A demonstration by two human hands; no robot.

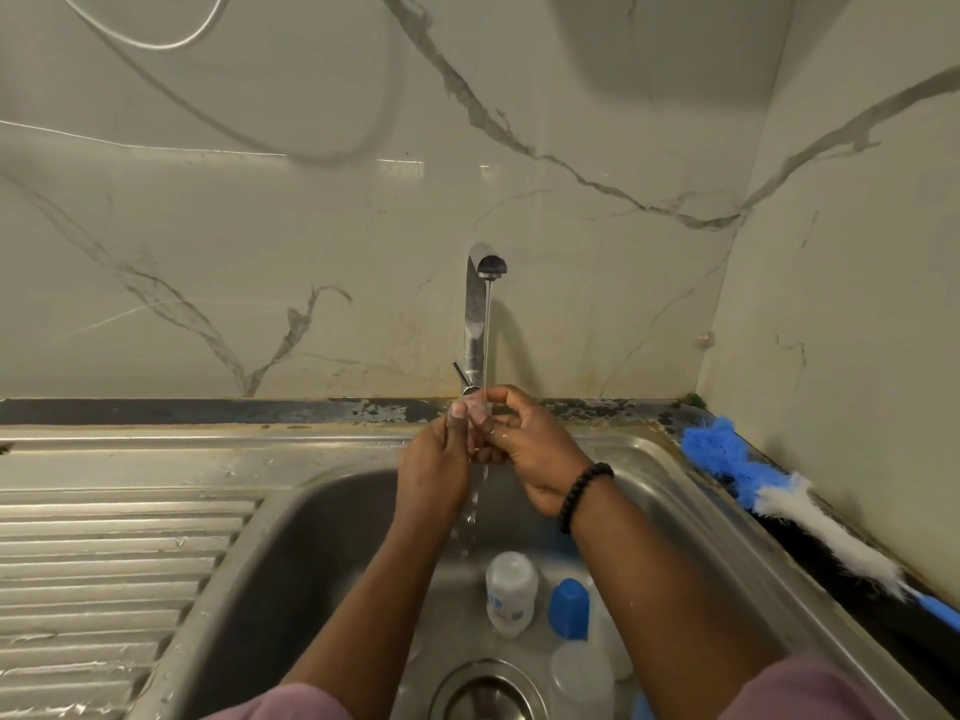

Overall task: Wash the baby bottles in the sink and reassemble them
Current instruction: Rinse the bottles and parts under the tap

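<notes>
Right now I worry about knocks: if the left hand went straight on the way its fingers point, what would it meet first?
Probably the tap; the left hand points up and away toward its base, though depth is unclear.

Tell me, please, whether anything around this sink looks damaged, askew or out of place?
Yes. The dark strip behind the sink is chipped and flaking near the tap. A blue and white bottle brush lies on the counter ledge at the right. In the basin, a clear bottle lies tipped beside a blue cap.

Small clear piece between both hands' fingertips too small to identify; drain cut by bottom edge.
</notes>
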